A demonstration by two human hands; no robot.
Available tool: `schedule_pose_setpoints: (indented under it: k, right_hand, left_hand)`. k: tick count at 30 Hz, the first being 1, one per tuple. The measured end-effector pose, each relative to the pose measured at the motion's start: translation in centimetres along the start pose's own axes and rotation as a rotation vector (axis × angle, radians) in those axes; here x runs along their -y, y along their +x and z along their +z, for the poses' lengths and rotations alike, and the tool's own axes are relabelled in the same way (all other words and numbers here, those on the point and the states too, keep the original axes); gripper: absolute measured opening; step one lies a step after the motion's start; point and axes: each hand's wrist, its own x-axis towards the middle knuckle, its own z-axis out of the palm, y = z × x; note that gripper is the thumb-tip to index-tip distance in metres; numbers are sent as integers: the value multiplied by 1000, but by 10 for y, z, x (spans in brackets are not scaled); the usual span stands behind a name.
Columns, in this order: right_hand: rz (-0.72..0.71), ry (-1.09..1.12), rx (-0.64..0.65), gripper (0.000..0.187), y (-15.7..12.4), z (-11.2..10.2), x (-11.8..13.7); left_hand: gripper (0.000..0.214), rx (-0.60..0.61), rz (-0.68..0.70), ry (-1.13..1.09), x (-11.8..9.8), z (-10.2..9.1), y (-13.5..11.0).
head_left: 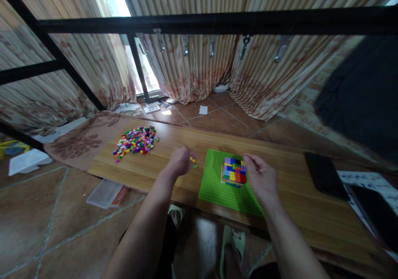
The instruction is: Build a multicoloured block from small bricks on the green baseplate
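A green studded baseplate point(214, 183) lies on the wooden bench, bearing a squarish stack of multicoloured toy bricks point(234, 171). At the stack's right side is my right hand point(263, 177), thumb and fingertips pinched together; whatever they hold, if anything, is hidden. My left hand point(180, 161) hovers over the bench left of the baseplate, smeared by motion, so its fingers do not show clearly. Close beside it lie a few small yellow bricks point(193, 160) and a green brick point(195, 166). Farther left spreads a heap of loose, mixed-colour bricks point(135, 140).
A black tablet-like slab point(326, 175) and a dark phone-like device point(373, 212) lie at the right, over a printed sheet point(357, 179). A black metal frame point(199, 24) crosses in front of the curtains. On the floor at left lies a clear plastic box point(104, 192).
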Motion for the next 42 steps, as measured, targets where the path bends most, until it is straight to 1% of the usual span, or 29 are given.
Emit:
schedule_pose_setpoints:
  k: [2,4,7,11,14,17,20,25,29,32,35,39,42]
  right_hand:
    - [-8,-1,2,47,-1,0,1]
    - [-18,-2,1,46,-1,0,2]
    - [-31,-6,-2,45,-1,-1,2]
    - [-30,-10,-6,44,0,0,0]
    - [-29,5,-23,44,0,0,0]
    - [-45,-10,-53,42,0,-1,3]
    - [-72,-16,-70,38,0,-1,6]
    - [-102,25,-35,33,-1,2,3]
    - [-162,4,-3,27,-2,0,4]
    - [-263,-16,11,25,-3,0,10]
    - [-356,-54,57,24,-6,2,16]
    - [-428,-122,113,24,-10,5,21]
    - [-459,-172,123,21,-12,7,23]
  left_hand:
    - [22,66,37,127,-6,1,-2]
    - [22,96,13,223,-12,1,-4]
    - [20,115,-29,308,-21,0,-7]
    - [16,104,-24,324,-24,2,-7]
    - [15,44,44,279,-23,2,-5]
    - [14,-45,129,132,-25,3,0]
    - [11,-73,117,-120,-32,8,4]
    - [12,22,108,-591,-47,27,4]
    - [17,69,62,-838,-61,37,0]
    - [19,113,5,-973,-69,38,-3]
    - [23,152,-44,-1069,-73,39,-5]
    - [27,182,-94,-1116,-74,40,-6]
    - [29,178,-111,-1098,-75,40,-7]
